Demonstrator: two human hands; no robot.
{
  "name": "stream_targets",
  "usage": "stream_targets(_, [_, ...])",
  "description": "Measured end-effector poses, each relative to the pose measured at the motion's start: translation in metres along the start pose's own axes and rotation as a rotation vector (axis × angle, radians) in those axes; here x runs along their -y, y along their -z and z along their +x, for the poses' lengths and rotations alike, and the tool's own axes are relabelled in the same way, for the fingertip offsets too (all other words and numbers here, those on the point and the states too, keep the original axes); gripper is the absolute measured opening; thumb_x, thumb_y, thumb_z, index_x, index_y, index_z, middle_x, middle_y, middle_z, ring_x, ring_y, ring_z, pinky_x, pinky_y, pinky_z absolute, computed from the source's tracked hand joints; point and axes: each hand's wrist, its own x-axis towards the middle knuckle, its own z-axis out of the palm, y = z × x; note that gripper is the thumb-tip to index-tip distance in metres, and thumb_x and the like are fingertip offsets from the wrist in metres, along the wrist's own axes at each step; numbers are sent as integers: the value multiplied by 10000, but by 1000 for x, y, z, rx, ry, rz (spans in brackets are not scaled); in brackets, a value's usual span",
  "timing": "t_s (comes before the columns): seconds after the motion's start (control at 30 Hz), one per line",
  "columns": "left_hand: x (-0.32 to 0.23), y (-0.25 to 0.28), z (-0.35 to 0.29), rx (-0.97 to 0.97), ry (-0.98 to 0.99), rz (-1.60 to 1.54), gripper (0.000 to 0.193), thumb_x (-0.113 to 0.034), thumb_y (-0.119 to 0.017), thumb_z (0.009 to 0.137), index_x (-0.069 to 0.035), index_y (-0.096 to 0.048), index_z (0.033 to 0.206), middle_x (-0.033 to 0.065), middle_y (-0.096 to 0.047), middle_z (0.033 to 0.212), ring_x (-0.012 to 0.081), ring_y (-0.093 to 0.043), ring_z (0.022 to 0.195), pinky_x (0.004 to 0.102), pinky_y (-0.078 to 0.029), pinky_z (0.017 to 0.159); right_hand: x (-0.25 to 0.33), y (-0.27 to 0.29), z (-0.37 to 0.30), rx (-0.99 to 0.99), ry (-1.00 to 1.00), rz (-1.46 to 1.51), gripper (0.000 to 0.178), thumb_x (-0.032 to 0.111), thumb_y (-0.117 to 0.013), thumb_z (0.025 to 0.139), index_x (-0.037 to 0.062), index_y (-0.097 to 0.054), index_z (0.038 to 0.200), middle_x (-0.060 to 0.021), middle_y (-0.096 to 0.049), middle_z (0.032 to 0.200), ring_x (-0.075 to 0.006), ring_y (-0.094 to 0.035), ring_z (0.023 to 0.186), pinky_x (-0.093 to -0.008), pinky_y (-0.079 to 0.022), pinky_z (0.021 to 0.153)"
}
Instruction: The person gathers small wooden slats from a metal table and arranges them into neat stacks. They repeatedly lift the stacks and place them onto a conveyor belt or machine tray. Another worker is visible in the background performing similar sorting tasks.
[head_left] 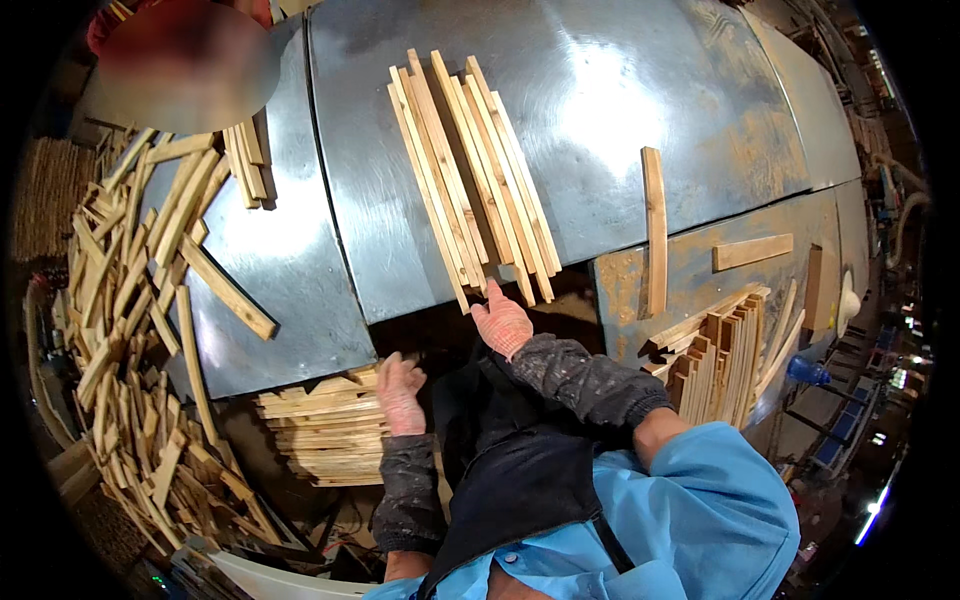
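My right hand (503, 322), in a pale pinkish glove, is at the near ends of the left bundle of wooden strips (436, 170). Its index finger is stretched out against the strip ends, and I see nothing gripped in it. Close beside that bundle lies a second bundle of wooden strips (503, 180), with uneven ends and a narrow gap between the two. My left hand (401, 393), gloved the same way, is raised with loosely bent fingers and holds nothing. It is at the right end of a stack of wooden strips (318, 430) below the table edge.
A large heap of loose wood pieces (130, 270) covers the left side. The metal table (370, 200) has a seam and a gap at its near edge. Right of it are single strips (654, 230), an upright strip stack (715, 365) and a blue bottle (808, 371). Another person (180, 60) is at far left.
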Motion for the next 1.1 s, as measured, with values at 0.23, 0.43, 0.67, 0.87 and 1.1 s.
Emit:
stream_targets(0.23, [-17,-100,4,245,-6,185,316,-232,-680,1079,-48,-679,1336,55,-726,1019,145,-686,808,323,-603,775,-9,-5,24,-72,144,-75,422,355,-597,1046,18,-591,1301,-258,-764,1021,-455,-734,962,-568,-574,848])
stream_targets(0.43, [-36,-155,-3,503,14,301,405,-261,-667,1075,-3,-653,1387,64,-738,1066,165,-684,952,319,-572,891,16,73,-56,-103,340,-185,354,377,-606,1036,47,-634,1162,-195,-754,841,-413,-754,812,-550,-584,735])
stream_targets(0.67, [-58,-189,-37,791,301,-66,444,-373,-669,1089,-46,-611,1383,111,-713,1131,266,-695,1022,453,-592,967,-1,98,-134,-416,555,-95,331,317,-682,997,35,-667,1171,-153,-749,859,-362,-756,781,-487,-596,666])
stream_targets(0.87, [-78,-190,-66,932,298,0,496,-397,-696,1074,-41,-619,1411,110,-715,1164,273,-702,1082,462,-585,997,-7,102,-173,-553,590,-18,532,307,-724,977,-24,-652,1387,-179,-771,956,-348,-760,792,-450,-600,666])
stream_targets(1.1, [-79,-184,-80,999,302,107,495,-366,-676,1083,-17,-615,1428,118,-727,1178,264,-726,1063,439,-612,951,-8,84,-195,-634,574,128,514,274,-742,970,-9,-656,1391,-213,-764,955,-368,-759,817,-446,-604,690])
